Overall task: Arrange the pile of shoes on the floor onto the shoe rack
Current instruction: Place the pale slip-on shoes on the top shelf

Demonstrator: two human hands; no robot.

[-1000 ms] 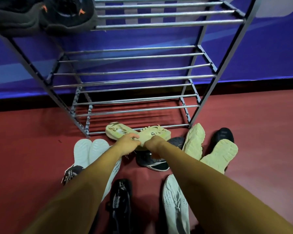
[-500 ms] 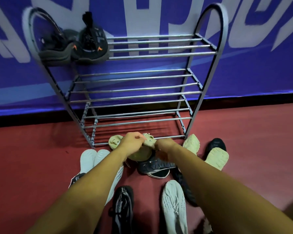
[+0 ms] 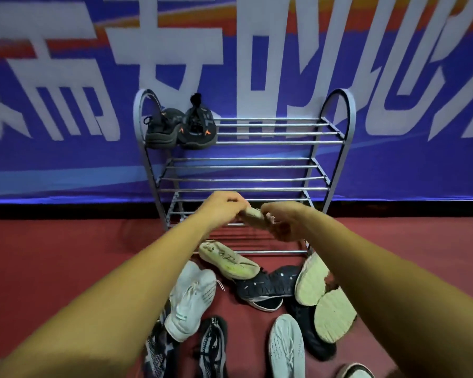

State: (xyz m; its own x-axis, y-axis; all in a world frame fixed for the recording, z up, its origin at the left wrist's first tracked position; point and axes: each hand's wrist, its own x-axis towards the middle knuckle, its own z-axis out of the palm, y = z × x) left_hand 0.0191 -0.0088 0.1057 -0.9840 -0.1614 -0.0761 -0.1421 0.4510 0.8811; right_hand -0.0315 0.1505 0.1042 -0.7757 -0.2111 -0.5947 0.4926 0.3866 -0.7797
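red-brown floor (image 3: 52,255), smooth and matte, runs back to a black strip at the foot of the wall. a blue banner (image 3: 66,165) with large white characters and an orange band near the top covers the wall.

metal shoe rack (image 3: 271,142) stands against the banner, with rounded side frames and shelves made of thin bars. a dark pair of shoes (image 3: 180,129) with orange marks sits at the left end of the top shelf.

both your arms reach forward. your left hand (image 3: 224,207) and right hand (image 3: 284,219) meet in front of the lower shelves, with a beige shoe (image 3: 254,215) held between them, clear of the floor. your left fingers curl down over its near end. your right hand grips the other end, fingers curled round it. motion blur hides the exact finger placement.

pile on the floor, just in front of the rack:
- second beige shoe (image 3: 227,259), sole up, right below your hands
- white shoes (image 3: 191,296) to its left, partly under your left forearm
- navy shoe (image 3: 268,286) in the middle
- two pale soles (image 3: 311,282) turned up beside your right forearm
- black patterned shoes (image 3: 212,345) nearest you
- single white shoe (image 3: 286,347) just right of them
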